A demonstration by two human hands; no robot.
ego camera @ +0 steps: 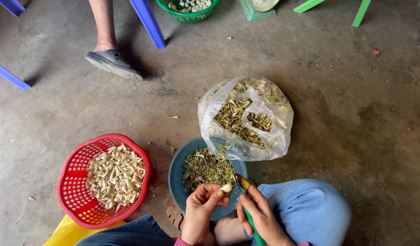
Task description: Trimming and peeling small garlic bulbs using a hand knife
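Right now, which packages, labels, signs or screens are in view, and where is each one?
Clear plastic bag: on the floor beyond the blue bowl, open, crumpled, full of green-brown trimmings.
Weighing scale: top edge, green body, pale round dial, partly cut off.
No labels, signs or screens show.

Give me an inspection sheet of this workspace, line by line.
Surface: bare concrete floor, scattered husk bits.
Job's things: garlic clove in left hand; green-handled knife in right hand.
Clutter: blue bowl of peelings, plastic bag of peelings, red basket of peeled cloves.
Grippers: both hands closed on their items, above the bowl.
Cables: nothing seen.
Surroundings: another person's sandalled foot, blue chair legs, green basket, scale.
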